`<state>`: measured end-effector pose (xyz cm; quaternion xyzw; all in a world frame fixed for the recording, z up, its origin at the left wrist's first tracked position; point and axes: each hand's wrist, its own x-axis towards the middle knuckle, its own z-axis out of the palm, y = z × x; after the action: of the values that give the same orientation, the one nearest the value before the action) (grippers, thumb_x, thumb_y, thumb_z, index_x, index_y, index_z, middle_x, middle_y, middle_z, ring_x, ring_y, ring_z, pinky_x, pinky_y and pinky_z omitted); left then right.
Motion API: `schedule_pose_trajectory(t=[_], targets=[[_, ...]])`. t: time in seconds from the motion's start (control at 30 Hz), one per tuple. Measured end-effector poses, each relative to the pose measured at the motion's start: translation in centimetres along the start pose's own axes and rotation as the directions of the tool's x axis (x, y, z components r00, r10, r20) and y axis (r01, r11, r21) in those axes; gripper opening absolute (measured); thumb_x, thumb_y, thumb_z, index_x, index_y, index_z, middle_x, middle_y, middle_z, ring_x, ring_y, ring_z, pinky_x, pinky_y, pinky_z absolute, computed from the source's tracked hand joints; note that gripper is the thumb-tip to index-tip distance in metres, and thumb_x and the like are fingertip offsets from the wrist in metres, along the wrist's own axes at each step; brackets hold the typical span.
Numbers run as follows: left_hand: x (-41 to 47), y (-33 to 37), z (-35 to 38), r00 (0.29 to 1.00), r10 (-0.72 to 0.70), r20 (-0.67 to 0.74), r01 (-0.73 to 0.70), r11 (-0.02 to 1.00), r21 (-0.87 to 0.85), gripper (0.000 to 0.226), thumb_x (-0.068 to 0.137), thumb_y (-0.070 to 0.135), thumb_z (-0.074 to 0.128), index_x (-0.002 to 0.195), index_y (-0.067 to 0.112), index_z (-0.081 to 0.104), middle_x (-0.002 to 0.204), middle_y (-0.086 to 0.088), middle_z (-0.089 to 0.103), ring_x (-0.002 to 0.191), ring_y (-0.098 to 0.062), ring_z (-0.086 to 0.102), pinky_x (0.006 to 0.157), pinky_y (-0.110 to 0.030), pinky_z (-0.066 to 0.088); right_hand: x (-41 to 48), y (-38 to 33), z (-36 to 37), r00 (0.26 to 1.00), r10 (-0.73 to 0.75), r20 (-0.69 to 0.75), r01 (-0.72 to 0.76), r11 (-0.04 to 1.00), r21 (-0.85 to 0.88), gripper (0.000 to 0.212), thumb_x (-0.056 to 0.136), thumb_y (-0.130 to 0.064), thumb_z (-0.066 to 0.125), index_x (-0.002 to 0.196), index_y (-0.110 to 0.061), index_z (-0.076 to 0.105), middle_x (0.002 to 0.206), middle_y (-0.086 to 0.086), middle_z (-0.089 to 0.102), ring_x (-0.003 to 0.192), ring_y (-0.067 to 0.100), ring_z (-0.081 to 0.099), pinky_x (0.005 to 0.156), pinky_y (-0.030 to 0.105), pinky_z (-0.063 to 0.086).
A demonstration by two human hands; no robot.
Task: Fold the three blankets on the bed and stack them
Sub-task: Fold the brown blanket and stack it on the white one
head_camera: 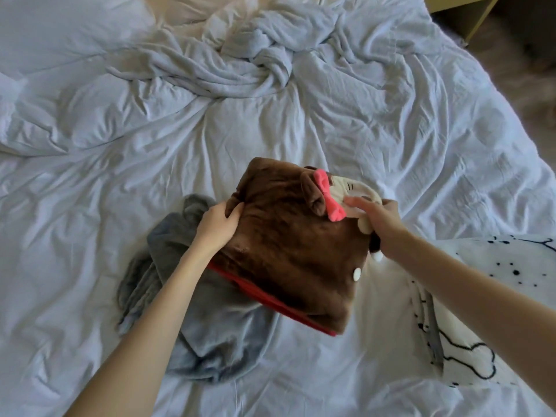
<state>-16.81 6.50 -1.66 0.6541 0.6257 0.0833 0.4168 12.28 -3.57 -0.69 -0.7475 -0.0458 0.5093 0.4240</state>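
Note:
A folded brown blanket [288, 248] with a pink bow, a cream cat face and a red edge is held over the bed's middle. My left hand [218, 224] grips its left edge, thumb on top. My right hand [377, 221] holds its right side by the cream face, fingers stretched over it. Under it a grey blanket [210, 335] lies crumpled on the sheet. A white blanket [481, 311] with black bone and dot prints lies at the right, partly under my right forearm.
The bed is covered by a wrinkled white sheet [210, 139]. A bunched pale blue cover [249, 58] lies at the far middle. A pillow [60, 31] sits at the far left. Floor and a yellowish furniture piece [463, 13] show past the bed's right corner.

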Motion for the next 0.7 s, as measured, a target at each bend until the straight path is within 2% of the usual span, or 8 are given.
schedule_pose_trajectory(t=[0.1, 0.2, 0.27, 0.37, 0.47, 0.57, 0.63, 0.7], targets=[[-2.0, 0.8, 2.1, 0.999, -0.024, -0.048, 0.018, 0.991, -0.133, 0.038, 0.098, 0.049, 0.044, 0.086, 0.022, 0.068, 0.082, 0.001, 0.069, 0.083, -0.014, 0.064, 0.066, -0.027, 0.045, 0.9, -1.8, -1.5, 0.995, -0.093, -0.043, 0.092, 0.996, -0.022, 0.087, 0.058, -0.044, 0.087, 0.125, -0.018, 0.039, 0.101, 0.002, 0.062, 0.082, 0.013, 0.064, 0.058, 0.028, 0.052], [-3.0, 0.3, 5.6, 0.989, -0.127, -0.072, 0.120, 0.989, -0.092, 0.043, 0.099, 0.047, 0.043, 0.110, 0.011, 0.064, 0.104, -0.009, 0.068, 0.101, -0.029, 0.063, 0.078, -0.033, 0.045, 0.9, -0.6, -3.3, 0.994, -0.103, -0.038, 0.096, 0.983, -0.156, 0.098, 0.064, -0.048, 0.083, 0.140, -0.022, 0.025, 0.099, -0.003, 0.055, 0.082, 0.007, 0.056, 0.058, 0.025, 0.041], [-3.4, -0.6, 7.4, 0.965, -0.258, -0.039, 0.250, 0.958, -0.138, 0.053, 0.099, 0.047, 0.044, 0.130, 0.005, 0.051, 0.126, -0.018, 0.060, 0.117, -0.036, 0.056, 0.089, -0.035, 0.042, 0.6, 1.7, -3.9, 1.000, -0.007, 0.005, 0.008, 0.979, -0.205, 0.101, 0.062, -0.053, 0.083, 0.140, -0.018, 0.028, 0.111, 0.000, 0.056, 0.090, 0.011, 0.058, 0.061, 0.026, 0.044], [-3.7, -1.8, 8.2, 0.932, -0.361, 0.047, 0.354, 0.871, -0.339, 0.068, 0.095, 0.056, 0.047, 0.143, 0.009, 0.039, 0.138, -0.013, 0.053, 0.125, -0.033, 0.052, 0.102, -0.037, 0.041, -0.2, 5.0, -4.2, 0.978, 0.177, 0.113, -0.150, 0.965, -0.214, 0.100, 0.054, -0.066, 0.080, 0.134, -0.021, 0.041, 0.122, 0.001, 0.059, 0.105, 0.018, 0.058, 0.073, 0.033, 0.049], [-4.1, -2.2, 8.0, 0.913, -0.360, 0.191, 0.406, 0.765, -0.499, 0.080, 0.084, 0.072, 0.048, 0.145, 0.021, 0.041, 0.138, -0.006, 0.055, 0.122, -0.026, 0.055, 0.107, -0.041, 0.043, -0.8, 6.8, -4.0, 0.979, 0.145, 0.143, -0.127, 0.983, -0.131, 0.096, 0.057, -0.062, 0.080, 0.135, -0.019, 0.044, 0.121, 0.001, 0.061, 0.107, 0.018, 0.058, 0.081, 0.032, 0.048], [-5.1, -2.1, 8.2, 0.874, -0.360, 0.325, 0.485, 0.681, -0.549, 0.090, 0.070, 0.082, 0.055, 0.140, 0.026, 0.049, 0.130, -0.007, 0.062, 0.115, -0.026, 0.061, 0.104, -0.043, 0.047, -1.4, 6.6, -4.1, 0.992, 0.077, 0.100, -0.074, 0.997, -0.028, 0.078, 0.066, -0.052, 0.080, 0.128, -0.017, 0.048, 0.107, -0.002, 0.064, 0.094, 0.013, 0.061, 0.072, 0.026, 0.047], [-6.2, -2.0, 8.7, 0.848, -0.279, 0.451, 0.522, 0.589, -0.617, 0.088, 0.067, 0.079, 0.065, 0.135, 0.022, 0.056, 0.125, -0.010, 0.067, 0.113, -0.030, 0.065, 0.105, -0.045, 0.047, -2.0, 5.9, -4.8, 0.996, 0.038, 0.079, -0.037, 0.999, -0.018, 0.074, 0.065, -0.053, 0.081, 0.123, -0.020, 0.049, 0.104, -0.005, 0.063, 0.091, 0.012, 0.060, 0.071, 0.026, 0.047], [-7.5, -1.4, 9.2, 0.845, -0.169, 0.507, 0.509, 0.544, -0.667, 0.079, 0.073, 0.070, 0.069, 0.133, 0.021, 0.058, 0.126, -0.011, 0.067, 0.117, -0.030, 0.064, 0.109, -0.046, 0.043, -2.8, 5.0, -6.1, 0.997, -0.011, 0.075, 0.012, 1.000, -0.009, 0.068, 0.064, -0.053, 0.081, 0.119, -0.024, 0.055, 0.105, -0.004, 0.066, 0.090, 0.012, 0.063, 0.066, 0.024, 0.049]])
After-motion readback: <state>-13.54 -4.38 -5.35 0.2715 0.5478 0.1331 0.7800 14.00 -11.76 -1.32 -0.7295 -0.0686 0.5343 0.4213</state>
